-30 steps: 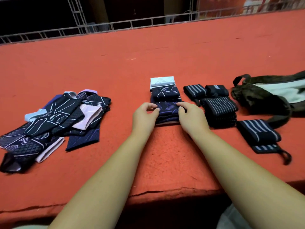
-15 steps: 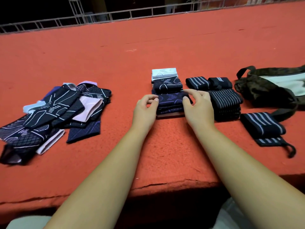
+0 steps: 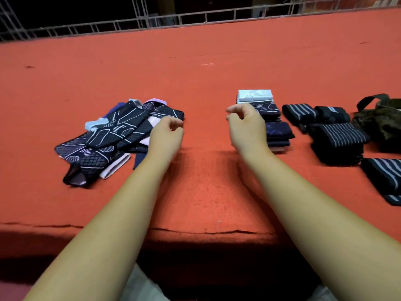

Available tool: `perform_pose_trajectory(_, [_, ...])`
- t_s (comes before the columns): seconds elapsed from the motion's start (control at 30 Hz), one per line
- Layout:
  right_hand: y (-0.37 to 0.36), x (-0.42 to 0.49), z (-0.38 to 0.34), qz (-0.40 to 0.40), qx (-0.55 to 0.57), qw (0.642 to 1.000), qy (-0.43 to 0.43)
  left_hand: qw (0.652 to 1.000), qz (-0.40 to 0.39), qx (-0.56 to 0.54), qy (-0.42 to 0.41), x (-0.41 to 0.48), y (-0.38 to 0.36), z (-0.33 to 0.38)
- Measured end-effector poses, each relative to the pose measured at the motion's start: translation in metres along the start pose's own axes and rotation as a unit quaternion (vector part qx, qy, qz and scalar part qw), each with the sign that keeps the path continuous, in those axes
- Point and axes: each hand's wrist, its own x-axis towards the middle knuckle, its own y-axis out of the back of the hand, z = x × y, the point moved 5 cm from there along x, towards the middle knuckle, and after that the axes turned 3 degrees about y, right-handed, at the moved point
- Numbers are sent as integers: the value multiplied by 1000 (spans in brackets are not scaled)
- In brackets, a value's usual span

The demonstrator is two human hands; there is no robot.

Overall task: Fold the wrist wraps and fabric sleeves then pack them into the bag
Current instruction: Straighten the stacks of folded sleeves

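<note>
A loose pile of dark patterned fabric sleeves [image 3: 112, 135] lies on the red surface at the left. My left hand [image 3: 167, 135] hovers at the pile's right edge with loosely curled fingers, holding nothing. Folded sleeves [image 3: 275, 124] sit stacked in the middle, a pale blue one [image 3: 255, 96] at the far end. My right hand [image 3: 245, 127] hangs just left of this stack, fingers loosely curled and empty. Rolled striped wrist wraps [image 3: 336, 137] lie to the right. Another wrap [image 3: 384, 177] lies nearer, at the right edge. The dark green bag [image 3: 382, 120] is partly cut off at the far right.
The red carpeted surface [image 3: 195, 72] stretches far back to a metal railing [image 3: 195, 18]. Its front edge [image 3: 206, 233] runs just below my forearms, with dark space beneath.
Both hands have left the folded sleeve stack. My left hand has moved left to the loose pile and my right hand has lifted beside the stack. The view has turned left.
</note>
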Motion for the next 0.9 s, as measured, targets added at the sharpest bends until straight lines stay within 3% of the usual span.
perform_pose_trajectory(0.17, [-81, -20, 8, -120, 3, 992, -24, 986, 62, 149, -40, 8, 41, -42])
perform_pose_trajectory(0.27, [-103, -32, 27, -150, -45, 988, -17, 981, 69, 176, -43, 11, 51, -64])
perform_pose_trajectory(0.67, [-110, -34, 47, -139, -67, 988, -31, 962, 40, 243, -117, 20, 57, -83])
perform_pose_trajectory(0.9, [-110, -39, 45, -147, -72, 986, -32, 970, 108, 214, -42, 23, 66, -80])
